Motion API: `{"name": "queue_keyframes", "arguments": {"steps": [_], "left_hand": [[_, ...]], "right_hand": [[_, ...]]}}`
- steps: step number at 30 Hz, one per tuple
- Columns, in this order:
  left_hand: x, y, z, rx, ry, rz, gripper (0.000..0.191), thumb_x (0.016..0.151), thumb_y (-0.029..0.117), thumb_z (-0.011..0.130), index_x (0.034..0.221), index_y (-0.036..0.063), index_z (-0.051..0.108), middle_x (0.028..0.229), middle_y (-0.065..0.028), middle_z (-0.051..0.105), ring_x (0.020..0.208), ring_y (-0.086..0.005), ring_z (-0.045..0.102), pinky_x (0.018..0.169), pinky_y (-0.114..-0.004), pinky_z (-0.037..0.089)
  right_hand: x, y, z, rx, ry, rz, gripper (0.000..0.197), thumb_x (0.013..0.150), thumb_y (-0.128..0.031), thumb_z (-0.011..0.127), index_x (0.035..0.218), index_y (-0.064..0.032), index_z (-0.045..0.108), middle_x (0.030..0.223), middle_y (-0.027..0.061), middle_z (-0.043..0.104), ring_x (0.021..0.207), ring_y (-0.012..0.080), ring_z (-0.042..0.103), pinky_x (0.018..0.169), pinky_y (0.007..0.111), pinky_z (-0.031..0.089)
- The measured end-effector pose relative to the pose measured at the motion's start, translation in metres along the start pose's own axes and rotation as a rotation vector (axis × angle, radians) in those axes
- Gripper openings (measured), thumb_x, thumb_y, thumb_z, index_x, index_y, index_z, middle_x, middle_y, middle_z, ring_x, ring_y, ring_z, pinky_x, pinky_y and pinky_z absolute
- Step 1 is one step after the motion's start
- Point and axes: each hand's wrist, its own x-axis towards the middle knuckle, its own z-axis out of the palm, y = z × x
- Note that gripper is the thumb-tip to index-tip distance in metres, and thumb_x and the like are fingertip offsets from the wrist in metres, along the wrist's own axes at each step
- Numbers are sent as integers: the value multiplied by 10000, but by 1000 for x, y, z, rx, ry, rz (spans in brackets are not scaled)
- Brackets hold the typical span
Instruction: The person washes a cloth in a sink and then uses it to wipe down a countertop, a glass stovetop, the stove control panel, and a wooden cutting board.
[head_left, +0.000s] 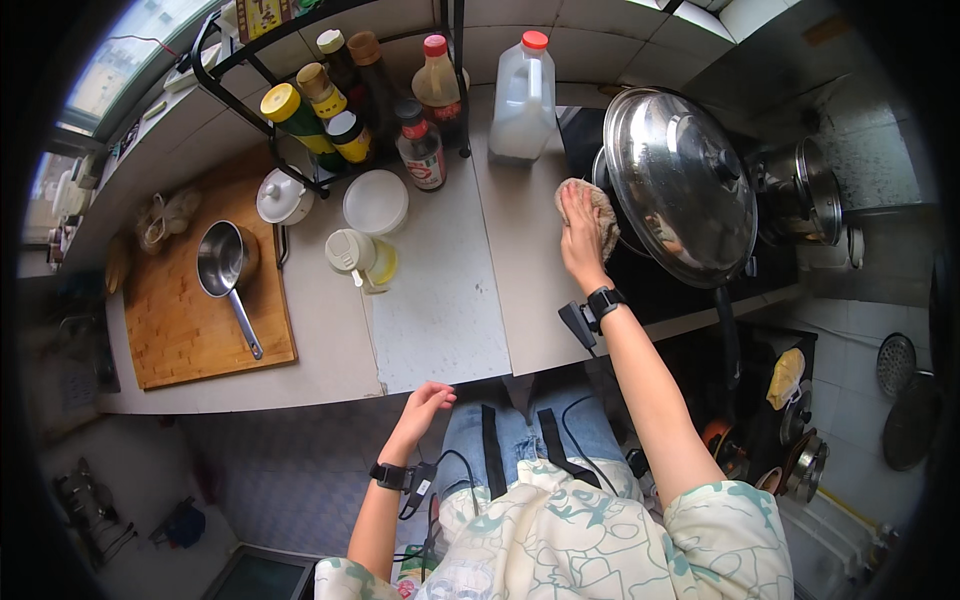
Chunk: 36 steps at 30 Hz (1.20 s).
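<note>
My right hand (581, 236) lies over a beige cleaning cloth (592, 204), pressing it down where the countertop meets the black cooktop (637, 281). Just right of the cloth stands a large pan under a domed metal lid (675, 180) with a black knob; its long black handle (725, 330) points towards me. The lid hides most of the pan. My left hand (427, 405) hovers empty by the counter's front edge, its fingers loosely curved. A pale grey countertop panel (442, 322) is beyond it.
Behind the cloth is a plastic jug (523, 105) with a red cap. Sauce bottles (424, 154) crowd a black rack (319, 176). An oil dispenser (360, 259) and a white round tub (375, 202) stand mid-counter. Leftward, a saucepan (223, 262) sits on a wooden cutting board (180, 322).
</note>
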Motion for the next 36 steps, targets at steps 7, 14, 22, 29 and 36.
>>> {"name": "queue_keyframes", "arguments": {"steps": [7, 14, 22, 29, 36], "left_hand": [[3, -14, -28, -30, 13, -40, 233, 902, 186, 518, 1023, -6, 568, 937, -84, 623, 845, -131, 574, 798, -261, 452], [-7, -26, -49, -45, 27, -130, 232, 903, 183, 505, 1021, -6, 570, 944, -93, 617, 849, -138, 571, 789, -263, 457], [-8, -27, -63, -50, 75, -160, 245, 905, 215, 503, 1029, 16, 576, 949, -75, 625, 852, -126, 566, 789, -253, 437], [-15, -28, -71, -44, 82, -165, 249, 907, 220, 492, 1030, 19, 572, 954, -78, 625, 868, -130, 568, 798, -259, 427], [-26, -26, -77, -31, 112, -184, 243, 909, 205, 486, 1025, 11, 574, 945, -84, 624, 860, -139, 570, 806, -269, 435]], "right_hand": [[38, -5, 33, -100, 167, 85, 606, 742, 96, 359, 1338, -12, 366, 1428, 144, 312, 1360, 338, 183, 1089, 474, 155], [73, -19, 45, -183, 261, 118, 579, 766, 73, 376, 1341, 11, 344, 1416, 179, 316, 1356, 325, 202, 1098, 426, 166], [153, 24, 35, -190, 401, 231, 497, 809, -5, 385, 1304, 26, 398, 1396, 177, 356, 1341, 325, 240, 1096, 418, 154], [193, 59, 27, -191, 426, 270, 456, 799, -38, 415, 1245, -60, 506, 1380, 117, 403, 1317, 344, 279, 1076, 484, 175], [172, 38, 27, -67, 272, 122, 446, 800, 14, 415, 1215, -91, 541, 1372, 87, 420, 1321, 344, 278, 1067, 514, 197]]}}
